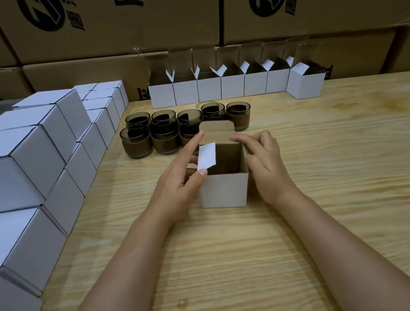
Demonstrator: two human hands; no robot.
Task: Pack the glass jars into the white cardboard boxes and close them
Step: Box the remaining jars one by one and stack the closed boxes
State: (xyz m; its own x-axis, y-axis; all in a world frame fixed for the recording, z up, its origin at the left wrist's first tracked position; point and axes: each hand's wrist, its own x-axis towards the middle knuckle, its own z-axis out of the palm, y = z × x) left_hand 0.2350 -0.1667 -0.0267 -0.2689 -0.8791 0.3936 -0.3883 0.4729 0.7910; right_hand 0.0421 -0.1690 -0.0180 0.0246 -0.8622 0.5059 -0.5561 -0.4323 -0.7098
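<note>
A white cardboard box (224, 191) stands open in the middle of the wooden table (338, 188). Its inside looks dark, and I cannot tell whether a jar is in it. My left hand (181, 183) holds the box's left side, thumb against the raised white side flap (206, 156), index finger stretched toward the back lid flap (217, 129). My right hand (264, 164) grips the box's right wall, fingers over the rim. Several dark glass jars (165, 132) with brown sleeves stand in two rows just behind the box.
A row of several open white boxes (233, 85) lines the table's back edge. Closed white boxes (25, 162) are stacked in steps along the left side. Large brown cartons (122, 15) form a wall behind the table.
</note>
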